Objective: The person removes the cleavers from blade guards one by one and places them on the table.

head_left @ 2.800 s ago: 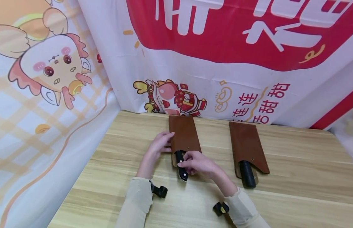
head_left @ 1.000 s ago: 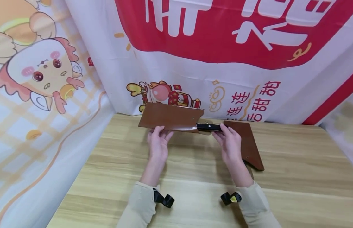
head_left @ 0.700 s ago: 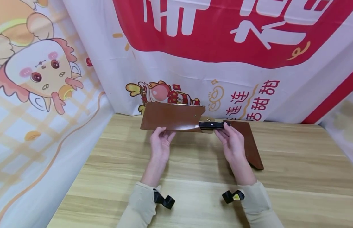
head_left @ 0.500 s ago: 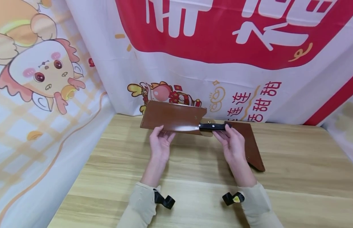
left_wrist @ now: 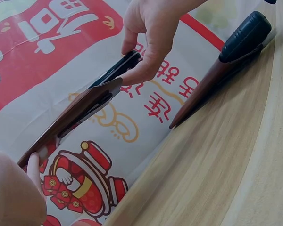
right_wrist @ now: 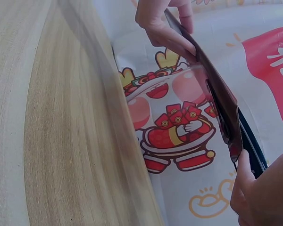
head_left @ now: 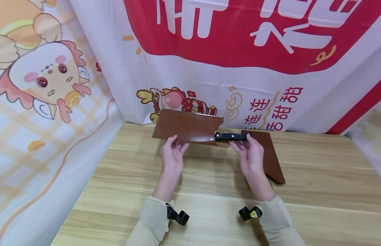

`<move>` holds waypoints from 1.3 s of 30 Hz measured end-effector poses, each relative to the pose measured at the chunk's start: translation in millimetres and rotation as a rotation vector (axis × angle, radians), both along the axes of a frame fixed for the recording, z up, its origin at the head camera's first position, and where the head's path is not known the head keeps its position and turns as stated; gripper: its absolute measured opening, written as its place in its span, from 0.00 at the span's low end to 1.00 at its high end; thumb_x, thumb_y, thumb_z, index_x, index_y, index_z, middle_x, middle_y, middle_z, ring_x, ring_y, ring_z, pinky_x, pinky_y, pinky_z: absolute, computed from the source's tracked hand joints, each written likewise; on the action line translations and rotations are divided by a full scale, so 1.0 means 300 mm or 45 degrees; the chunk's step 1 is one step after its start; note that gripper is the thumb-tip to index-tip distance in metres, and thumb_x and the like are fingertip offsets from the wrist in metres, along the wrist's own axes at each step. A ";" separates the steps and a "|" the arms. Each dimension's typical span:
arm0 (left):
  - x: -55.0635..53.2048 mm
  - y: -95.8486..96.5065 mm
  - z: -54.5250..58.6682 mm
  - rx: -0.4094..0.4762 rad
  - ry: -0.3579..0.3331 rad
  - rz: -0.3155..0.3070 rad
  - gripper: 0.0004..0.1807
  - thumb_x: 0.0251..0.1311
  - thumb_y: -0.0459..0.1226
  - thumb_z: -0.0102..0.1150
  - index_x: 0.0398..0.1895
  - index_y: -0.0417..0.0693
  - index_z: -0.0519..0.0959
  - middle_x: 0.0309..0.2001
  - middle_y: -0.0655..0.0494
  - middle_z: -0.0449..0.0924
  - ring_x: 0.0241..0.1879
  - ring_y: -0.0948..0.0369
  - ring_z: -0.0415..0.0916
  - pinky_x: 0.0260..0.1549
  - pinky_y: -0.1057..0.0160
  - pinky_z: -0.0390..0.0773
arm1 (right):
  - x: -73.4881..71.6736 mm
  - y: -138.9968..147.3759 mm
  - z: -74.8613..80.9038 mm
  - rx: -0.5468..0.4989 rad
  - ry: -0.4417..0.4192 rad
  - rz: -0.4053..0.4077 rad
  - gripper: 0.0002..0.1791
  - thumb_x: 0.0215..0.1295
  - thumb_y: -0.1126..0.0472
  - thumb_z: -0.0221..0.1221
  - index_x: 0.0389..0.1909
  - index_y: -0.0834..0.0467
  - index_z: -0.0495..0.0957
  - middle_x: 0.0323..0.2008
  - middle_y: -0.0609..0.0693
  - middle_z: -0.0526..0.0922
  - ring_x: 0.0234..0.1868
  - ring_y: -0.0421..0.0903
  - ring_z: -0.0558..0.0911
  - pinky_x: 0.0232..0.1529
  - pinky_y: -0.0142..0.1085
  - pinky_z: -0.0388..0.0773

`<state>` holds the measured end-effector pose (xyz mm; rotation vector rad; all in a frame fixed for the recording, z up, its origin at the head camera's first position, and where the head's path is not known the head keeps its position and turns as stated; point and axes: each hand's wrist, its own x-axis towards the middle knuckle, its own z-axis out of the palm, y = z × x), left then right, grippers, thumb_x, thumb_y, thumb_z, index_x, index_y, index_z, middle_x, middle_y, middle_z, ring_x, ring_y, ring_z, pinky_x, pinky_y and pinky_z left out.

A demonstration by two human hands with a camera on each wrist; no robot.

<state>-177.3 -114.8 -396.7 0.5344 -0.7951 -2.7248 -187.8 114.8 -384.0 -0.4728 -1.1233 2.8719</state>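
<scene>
A cleaver in a brown leather sheath (head_left: 187, 126) is held up off the table, lying crosswise, its black riveted handle (head_left: 230, 136) pointing right. My left hand (head_left: 173, 157) pinches the sheath's lower edge, thumb in front and fingers behind. The right hand (head_left: 252, 153) grips the end of the handle between thumb and fingers. Inside the sheath the blade is hidden. Seen edge-on in the left wrist view, the sheath (left_wrist: 70, 115) looks thin and slightly gaping at its mouth; the right wrist view shows the sheath (right_wrist: 221, 101) between both hands.
A second brown sheath (head_left: 267, 153) lies on the wooden table (head_left: 202, 218) behind my right hand; its knife's thick black handle (left_wrist: 247, 35) shows in the left wrist view. A printed cloth (head_left: 184, 75) hangs at the table's back edge, another patterned cloth (head_left: 55, 143) at left.
The sheathed cleaver lay on the table at first; both hands have since lifted it and turned it crosswise, handle right. During the last second it has moved only slightly, a little to the right.
</scene>
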 end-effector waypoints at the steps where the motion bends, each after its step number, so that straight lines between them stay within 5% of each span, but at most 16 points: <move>1: -0.001 0.000 0.001 -0.001 0.000 0.003 0.02 0.69 0.29 0.54 0.40 0.41 0.72 0.39 0.51 0.75 0.37 0.57 0.83 0.47 0.53 0.86 | -0.002 0.001 0.001 -0.004 -0.005 0.000 0.12 0.85 0.60 0.44 0.57 0.64 0.67 0.39 0.57 0.85 0.69 0.60 0.73 0.60 0.50 0.76; 9: -0.011 -0.011 0.000 0.018 0.003 0.016 0.02 0.69 0.28 0.53 0.39 0.41 0.71 0.40 0.50 0.74 0.37 0.55 0.84 0.46 0.55 0.86 | 0.000 0.017 0.017 -0.021 -0.001 -0.010 0.12 0.84 0.59 0.46 0.57 0.64 0.68 0.37 0.56 0.86 0.70 0.58 0.72 0.62 0.49 0.75; 16: -0.007 -0.032 0.005 0.008 0.008 0.048 0.02 0.70 0.28 0.53 0.39 0.41 0.71 0.39 0.50 0.75 0.35 0.55 0.85 0.43 0.55 0.87 | -0.002 0.035 0.016 -0.091 -0.019 -0.065 0.13 0.83 0.60 0.49 0.56 0.65 0.71 0.40 0.58 0.87 0.54 0.52 0.84 0.60 0.50 0.75; 21: -0.005 -0.040 0.010 0.045 0.021 0.070 0.03 0.70 0.27 0.52 0.38 0.41 0.71 0.36 0.51 0.76 0.31 0.56 0.85 0.38 0.56 0.88 | -0.007 0.039 0.010 -0.123 -0.034 -0.073 0.14 0.82 0.59 0.51 0.57 0.65 0.71 0.43 0.60 0.85 0.66 0.55 0.77 0.62 0.49 0.75; 28: -0.003 -0.031 0.012 0.027 0.019 0.060 0.03 0.70 0.27 0.52 0.41 0.41 0.71 0.40 0.50 0.77 0.34 0.55 0.86 0.39 0.56 0.88 | -0.006 0.032 0.004 -0.162 -0.080 0.086 0.22 0.79 0.63 0.54 0.69 0.62 0.64 0.57 0.62 0.82 0.72 0.54 0.71 0.64 0.47 0.74; 34: -0.005 -0.035 0.012 0.039 0.028 0.065 0.03 0.70 0.27 0.52 0.42 0.41 0.71 0.38 0.51 0.76 0.32 0.55 0.85 0.37 0.57 0.88 | -0.010 0.047 0.008 -0.183 -0.091 0.089 0.19 0.78 0.66 0.54 0.66 0.62 0.65 0.41 0.59 0.89 0.70 0.52 0.72 0.63 0.47 0.74; 39: -0.009 -0.057 0.017 0.043 0.041 0.098 0.03 0.71 0.27 0.51 0.42 0.40 0.70 0.37 0.51 0.76 0.30 0.56 0.84 0.36 0.58 0.88 | -0.015 0.082 0.017 -0.248 -0.118 0.057 0.21 0.77 0.67 0.56 0.66 0.59 0.65 0.38 0.58 0.88 0.71 0.50 0.71 0.65 0.47 0.71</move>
